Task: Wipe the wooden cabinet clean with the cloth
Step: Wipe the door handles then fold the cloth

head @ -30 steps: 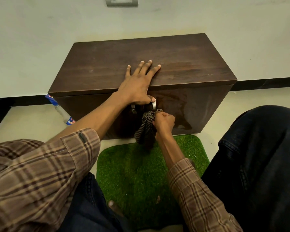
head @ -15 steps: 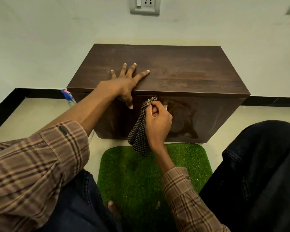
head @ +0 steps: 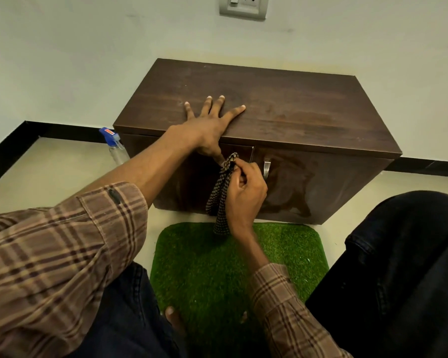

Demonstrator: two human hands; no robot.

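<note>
Pale wall, floor-level wooden cabinet. My left hand flat on top, bracing. My right hand pinches bunched cloth at door front. Risk: narrow wad skips patches, snags handle.

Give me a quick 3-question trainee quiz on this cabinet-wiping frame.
1. True or false: the left hand lies flat on the cabinet top.
2. Which hand grips the checked cloth? A) left B) right
3. What stands on the floor at the cabinet's left end?

Key: 1 true. 2 B. 3 the spray bottle.
</note>
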